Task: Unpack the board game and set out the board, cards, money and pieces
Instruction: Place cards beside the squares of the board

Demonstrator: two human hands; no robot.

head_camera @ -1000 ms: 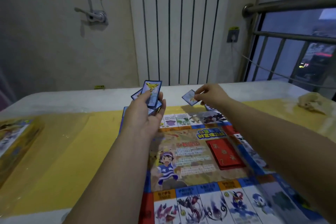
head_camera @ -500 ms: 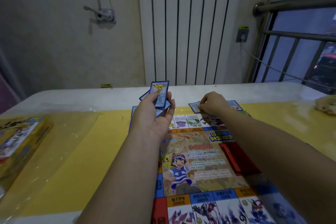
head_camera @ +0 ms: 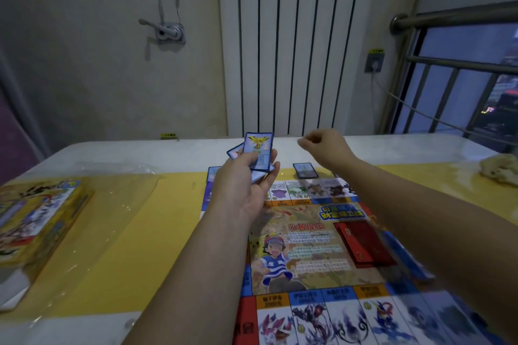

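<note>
The game board (head_camera: 316, 246) lies open on the yellow table cover, with a red card stack (head_camera: 361, 244) on its right half. My left hand (head_camera: 244, 187) grips a fanned bunch of blue-bordered cards (head_camera: 258, 148); the top one shows a yellow bird. My right hand (head_camera: 325, 145) hovers above the board's far edge with its fingers curled and nothing in them. One blue card (head_camera: 305, 170) lies flat on the table just beyond the board, below that hand. Another blue card (head_camera: 213, 172) lies at the board's far left corner, partly hidden by my left hand.
The yellow game box (head_camera: 36, 218) sits at the left under clear plastic wrap (head_camera: 112, 204). A crumpled pale object (head_camera: 499, 171) lies at the far right of the table. A white radiator (head_camera: 294, 45) and a window railing (head_camera: 454, 64) stand behind the table.
My right hand set its single card down beyond the board's far edge, let go and lifted away empty. My left hand still holds the bunch of cards.
</note>
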